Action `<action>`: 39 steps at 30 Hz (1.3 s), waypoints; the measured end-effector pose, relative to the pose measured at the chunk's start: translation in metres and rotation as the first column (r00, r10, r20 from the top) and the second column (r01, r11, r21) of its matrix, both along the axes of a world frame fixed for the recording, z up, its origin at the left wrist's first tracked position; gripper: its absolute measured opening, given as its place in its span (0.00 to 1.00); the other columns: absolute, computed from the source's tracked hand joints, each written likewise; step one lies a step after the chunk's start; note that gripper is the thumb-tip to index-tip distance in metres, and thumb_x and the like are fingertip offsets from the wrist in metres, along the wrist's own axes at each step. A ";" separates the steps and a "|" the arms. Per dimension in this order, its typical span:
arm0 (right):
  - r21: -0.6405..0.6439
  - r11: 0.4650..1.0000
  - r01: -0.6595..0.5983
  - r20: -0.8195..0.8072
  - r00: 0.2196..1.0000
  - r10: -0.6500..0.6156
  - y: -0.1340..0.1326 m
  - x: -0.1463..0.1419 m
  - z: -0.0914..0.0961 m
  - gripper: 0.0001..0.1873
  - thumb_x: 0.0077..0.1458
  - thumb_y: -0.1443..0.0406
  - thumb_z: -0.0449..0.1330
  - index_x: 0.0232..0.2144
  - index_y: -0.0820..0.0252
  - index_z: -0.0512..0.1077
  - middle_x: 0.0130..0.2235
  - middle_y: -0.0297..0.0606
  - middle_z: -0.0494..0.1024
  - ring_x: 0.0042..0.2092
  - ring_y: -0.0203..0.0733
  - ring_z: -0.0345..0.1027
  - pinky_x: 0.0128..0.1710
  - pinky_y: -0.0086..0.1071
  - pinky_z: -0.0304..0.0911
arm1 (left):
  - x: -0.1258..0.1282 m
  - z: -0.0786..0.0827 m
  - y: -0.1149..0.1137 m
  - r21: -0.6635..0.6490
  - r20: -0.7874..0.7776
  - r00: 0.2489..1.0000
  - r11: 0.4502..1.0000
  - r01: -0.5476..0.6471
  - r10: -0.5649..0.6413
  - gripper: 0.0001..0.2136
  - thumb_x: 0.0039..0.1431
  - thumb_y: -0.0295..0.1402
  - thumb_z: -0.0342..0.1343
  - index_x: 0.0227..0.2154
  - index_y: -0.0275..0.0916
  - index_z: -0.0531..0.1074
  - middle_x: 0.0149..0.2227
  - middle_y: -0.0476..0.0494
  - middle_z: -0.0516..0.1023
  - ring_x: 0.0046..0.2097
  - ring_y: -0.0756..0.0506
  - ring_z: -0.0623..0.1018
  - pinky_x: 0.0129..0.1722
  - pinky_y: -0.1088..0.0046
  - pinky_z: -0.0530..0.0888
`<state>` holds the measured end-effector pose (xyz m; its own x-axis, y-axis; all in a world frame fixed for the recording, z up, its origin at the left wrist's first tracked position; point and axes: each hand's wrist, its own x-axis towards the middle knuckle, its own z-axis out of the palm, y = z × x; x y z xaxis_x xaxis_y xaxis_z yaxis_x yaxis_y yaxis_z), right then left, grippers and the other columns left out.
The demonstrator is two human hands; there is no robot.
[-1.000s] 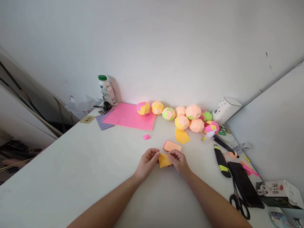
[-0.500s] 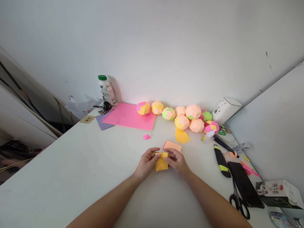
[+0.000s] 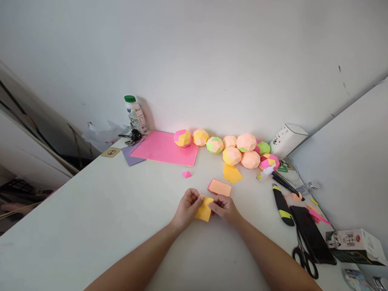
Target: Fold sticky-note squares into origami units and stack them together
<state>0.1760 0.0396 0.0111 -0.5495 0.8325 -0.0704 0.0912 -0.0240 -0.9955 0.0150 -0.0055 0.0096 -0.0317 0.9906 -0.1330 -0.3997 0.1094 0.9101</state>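
Observation:
A yellow paper square [image 3: 203,210] is held between both hands above the white table, tilted slightly. My left hand [image 3: 188,206] pinches its upper left edge, thumb on top. My right hand [image 3: 223,207] grips its upper right side with thumb and fingers. Just beyond the right hand lies a stack of peach paper [image 3: 220,187] with a pink edge. A small folded pink paper piece [image 3: 187,174] rests farther back to the left. Loose yellow paper sheets [image 3: 232,174] lie behind the stack.
Several faceted paper balls [image 3: 246,142] line the wall, one on a pink sheet [image 3: 160,149]. A bottle [image 3: 135,113] and keys [image 3: 134,137] stand back left. To the right are a glue bottle [image 3: 266,172], utility knife [image 3: 283,205], phone [image 3: 312,234], scissors [image 3: 300,246] and milk carton [image 3: 353,244].
The yellow paper has turned in my hands and its folded-over top strip no longer shows. My right hand has dropped slightly, uncovering more of the peach stack.

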 end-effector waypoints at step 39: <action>-0.017 0.997 0.070 -0.174 0.982 -0.072 0.002 -0.002 -0.003 0.12 0.48 0.62 0.63 0.35 0.58 0.67 0.27 0.30 0.71 0.24 0.33 0.65 0.25 0.29 0.65 | -0.003 0.008 -0.005 0.086 -0.517 0.848 0.979 0.186 -0.116 0.16 0.57 0.41 0.50 0.39 0.36 0.75 0.33 0.43 0.77 0.34 0.47 0.73 0.33 0.73 0.69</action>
<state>0.1738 0.0420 0.0076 -0.4938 0.8695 0.0121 -0.0862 -0.0351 -0.9957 0.0119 -0.0102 0.0173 0.0915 0.9957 -0.0115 0.1327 -0.0007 0.9912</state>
